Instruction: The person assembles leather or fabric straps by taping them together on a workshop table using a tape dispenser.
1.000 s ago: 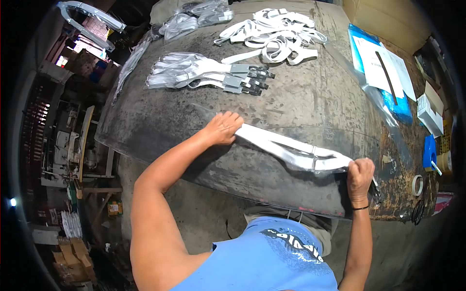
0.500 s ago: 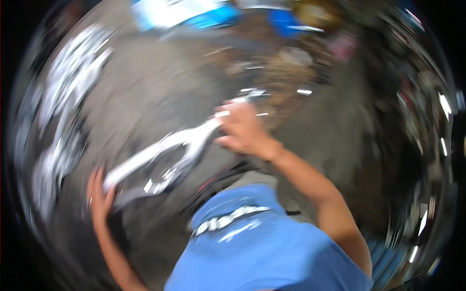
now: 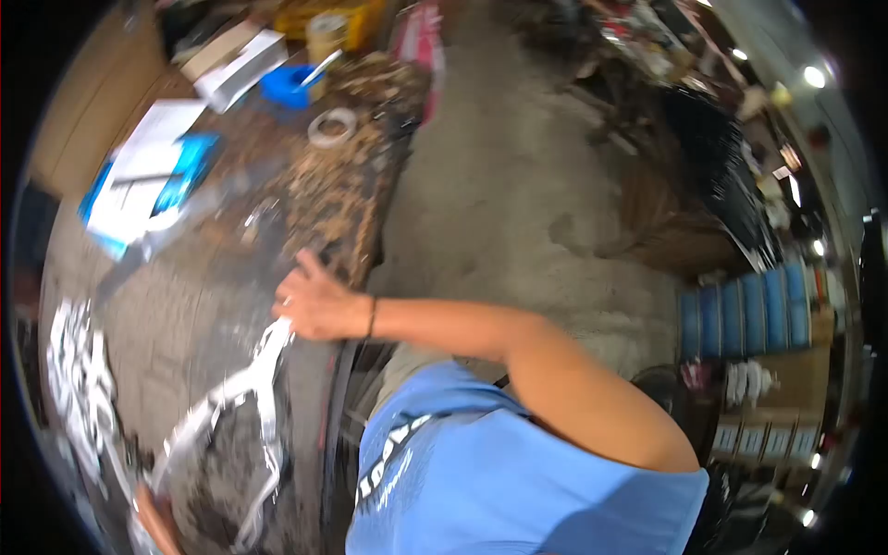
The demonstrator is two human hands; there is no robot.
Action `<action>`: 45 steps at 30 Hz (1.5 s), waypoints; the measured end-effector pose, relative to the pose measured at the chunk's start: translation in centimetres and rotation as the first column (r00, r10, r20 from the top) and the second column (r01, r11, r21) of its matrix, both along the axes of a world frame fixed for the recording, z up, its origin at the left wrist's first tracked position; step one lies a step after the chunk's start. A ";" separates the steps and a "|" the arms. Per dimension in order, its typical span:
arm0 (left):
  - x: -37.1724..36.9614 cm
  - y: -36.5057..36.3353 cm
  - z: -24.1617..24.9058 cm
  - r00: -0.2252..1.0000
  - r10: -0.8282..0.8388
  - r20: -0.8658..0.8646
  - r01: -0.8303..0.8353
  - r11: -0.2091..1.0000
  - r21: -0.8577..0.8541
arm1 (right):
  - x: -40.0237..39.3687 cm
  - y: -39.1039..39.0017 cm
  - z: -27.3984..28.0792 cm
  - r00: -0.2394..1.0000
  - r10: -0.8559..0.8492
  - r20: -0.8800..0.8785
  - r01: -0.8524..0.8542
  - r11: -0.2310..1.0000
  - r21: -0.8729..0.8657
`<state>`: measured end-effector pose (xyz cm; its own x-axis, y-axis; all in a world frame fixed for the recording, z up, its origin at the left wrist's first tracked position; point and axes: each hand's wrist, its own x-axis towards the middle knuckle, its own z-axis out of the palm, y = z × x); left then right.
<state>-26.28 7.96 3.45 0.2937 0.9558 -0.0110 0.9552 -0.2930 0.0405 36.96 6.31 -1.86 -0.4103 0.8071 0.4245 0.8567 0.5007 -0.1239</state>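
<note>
A shiny silver-white strip (image 3: 217, 393) forks into two bands across the dark worktable (image 3: 222, 314). At its upper end my right hand (image 3: 319, 303) grips it, one finger pointing outward and a dark band round the wrist. My left hand (image 3: 153, 513) is low at the left, beside the strip's other end. That hand is narrow and blurred, its fingers not clearly shown. Farther left lies a tangled pile of similar shiny strips (image 3: 81, 379).
A roll of tape (image 3: 331, 128), a blue container (image 3: 289, 85), a white box (image 3: 242, 69) and papers on a blue packet (image 3: 139, 190) lie at the table's far end. Blue bins (image 3: 745, 310) and cardboard boxes (image 3: 772, 398) stand right, beyond the concrete floor (image 3: 518, 185).
The view has swung to the right, so table and hands now appear farther left. My right hand still has the strip's upper end. My left hand has dropped toward the lower edge.
</note>
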 end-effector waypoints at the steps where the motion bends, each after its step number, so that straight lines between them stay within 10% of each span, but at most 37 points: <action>1: 2.6 1.6 1.7 0.979 0.097 -0.177 -0.096 0.995 0.015 | 0.1 -0.2 -0.4 0.997 -0.065 -0.030 0.062 0.993 -0.098; 3: 5.8 5.2 2.8 0.966 0.004 -0.257 0.050 0.978 0.202 | 0.7 -0.7 0.6 0.989 -0.005 -0.147 0.034 0.980 0.196; 6: 11.1 7.0 3.2 0.906 0.153 -0.395 0.044 0.894 0.447 | 0.1 -1.2 1.7 0.999 -0.030 0.016 0.031 0.998 -0.050; 11: 23.9 1.5 1.6 0.947 -0.251 0.200 0.155 0.904 0.398 | 1.1 -1.4 1.4 0.998 -0.036 0.059 0.040 0.997 -0.060; 16: 30.0 -8.1 -1.8 0.919 -0.077 0.387 0.034 0.992 0.119 | 2.6 -1.2 2.3 0.995 -0.066 0.078 0.072 0.994 -0.077; 27: 18.7 -17.4 -0.6 0.966 0.221 0.131 -0.206 0.971 -0.121 | 3.3 0.1 1.8 0.998 -0.022 0.058 0.027 0.995 -0.094; 29: 19.1 -17.0 1.8 0.795 0.564 0.221 -0.340 0.717 -0.609 | 3.3 0.1 1.8 0.998 -0.002 0.057 0.008 0.994 -0.108; 35: 19.4 -18.0 -0.2 0.812 0.582 0.046 -0.512 0.748 -0.423 | 2.6 -0.3 1.9 0.999 -0.020 0.045 0.023 0.998 -0.050; 37: 20.3 -19.2 -1.8 0.910 0.400 0.104 -0.405 0.914 0.024 | 1.1 -0.6 2.7 1.000 -0.003 0.008 0.004 0.993 -0.116; 45: 24.1 -21.5 -5.1 0.932 0.351 0.088 -0.357 0.931 0.077 | -11.8 -6.9 3.9 0.765 0.642 -0.059 -0.630 0.725 -0.278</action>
<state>-2.13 -13.50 -1.67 -0.0671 0.9938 0.0887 0.9932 0.0580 0.1014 25.12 -0.57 2.08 -0.8796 0.4281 0.2072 0.3566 0.8819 -0.3085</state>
